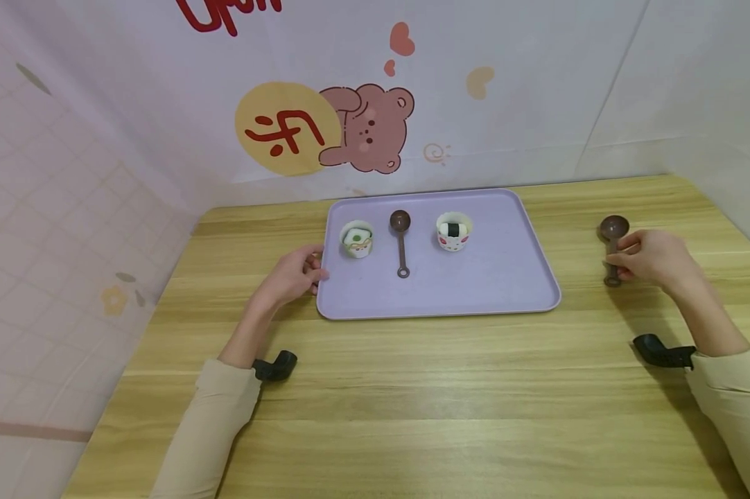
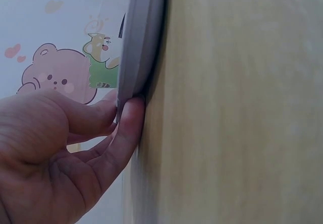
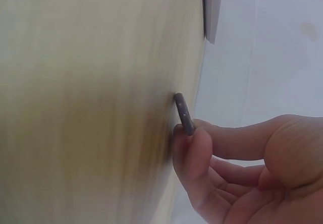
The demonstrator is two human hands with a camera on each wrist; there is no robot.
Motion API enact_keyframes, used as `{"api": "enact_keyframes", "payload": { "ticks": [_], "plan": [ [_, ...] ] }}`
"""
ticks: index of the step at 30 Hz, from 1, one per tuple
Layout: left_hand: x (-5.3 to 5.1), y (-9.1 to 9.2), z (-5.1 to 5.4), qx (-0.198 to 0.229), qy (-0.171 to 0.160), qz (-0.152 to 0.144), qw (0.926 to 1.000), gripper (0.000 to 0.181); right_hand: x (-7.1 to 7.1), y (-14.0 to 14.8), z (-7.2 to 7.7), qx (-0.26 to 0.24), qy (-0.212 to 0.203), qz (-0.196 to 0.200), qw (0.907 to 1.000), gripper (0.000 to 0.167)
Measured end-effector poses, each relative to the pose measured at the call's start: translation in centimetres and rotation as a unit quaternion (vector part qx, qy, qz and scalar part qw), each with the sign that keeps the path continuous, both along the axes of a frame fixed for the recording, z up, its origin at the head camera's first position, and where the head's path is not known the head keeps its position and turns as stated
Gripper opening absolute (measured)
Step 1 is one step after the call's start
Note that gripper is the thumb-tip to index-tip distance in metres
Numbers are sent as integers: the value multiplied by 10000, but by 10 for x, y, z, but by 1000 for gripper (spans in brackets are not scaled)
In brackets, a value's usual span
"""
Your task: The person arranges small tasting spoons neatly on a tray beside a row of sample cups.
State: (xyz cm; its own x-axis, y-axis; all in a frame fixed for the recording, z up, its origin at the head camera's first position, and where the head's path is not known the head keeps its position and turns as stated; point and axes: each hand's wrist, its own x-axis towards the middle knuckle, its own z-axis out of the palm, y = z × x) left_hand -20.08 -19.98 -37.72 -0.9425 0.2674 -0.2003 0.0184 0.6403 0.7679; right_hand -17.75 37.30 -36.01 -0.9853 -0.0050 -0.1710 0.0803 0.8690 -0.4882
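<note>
My left hand (image 1: pixel 292 275) grips the left rim of a lavender tray (image 1: pixel 500 281); in the left wrist view the thumb is on the upper side and fingers curl under the edge (image 2: pixel 144 42). Off the tray's right side, my right hand (image 1: pixel 658 258) pinches the handle of a brown measuring spoon (image 1: pixel 615 226) between thumb and fingers. The handle end (image 3: pixel 182 114) shows in the right wrist view, close to the table. A second brown measuring spoon (image 1: pixel 400 221) lies on the tray between two patterned paper cups, the left one (image 1: pixel 358 249) and the right one (image 1: pixel 453 242).
The left cup holds a white piece with a green dot (image 1: pixel 356 238), the right cup a white piece with a black band (image 1: pixel 452 229). A wood-grain table (image 1: pixel 437 409) bears the tray, against a wall covering printed with a bear (image 1: pixel 371 132).
</note>
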Motion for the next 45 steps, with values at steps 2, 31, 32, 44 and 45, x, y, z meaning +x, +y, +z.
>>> {"api": "enact_keyframes", "payload": {
  "ticks": [2, 31, 32, 44, 45],
  "plan": [
    [0, -1, 0, -6, 23, -11, 10000, 57, 0, -1, 0, -25, 15, 0, 10000, 42],
    [-1, 0, 0, -85, 67, -48, 9999, 57, 2, -18, 8, -430, 513, -276, 9974, 45],
    [-2, 0, 0, -76, 67, -58, 9999, 57, 2, -19, 9, -427, 541, -278, 9972, 45],
    [-3, 0, -1, -73, 41, 7, 10000, 57, 3, -29, 18, -311, 727, -244, 9966, 46],
    [-3, 0, -1, -72, 44, 11, 10000, 57, 2, -29, 18, -300, 738, -242, 9965, 46]
  ]
}}
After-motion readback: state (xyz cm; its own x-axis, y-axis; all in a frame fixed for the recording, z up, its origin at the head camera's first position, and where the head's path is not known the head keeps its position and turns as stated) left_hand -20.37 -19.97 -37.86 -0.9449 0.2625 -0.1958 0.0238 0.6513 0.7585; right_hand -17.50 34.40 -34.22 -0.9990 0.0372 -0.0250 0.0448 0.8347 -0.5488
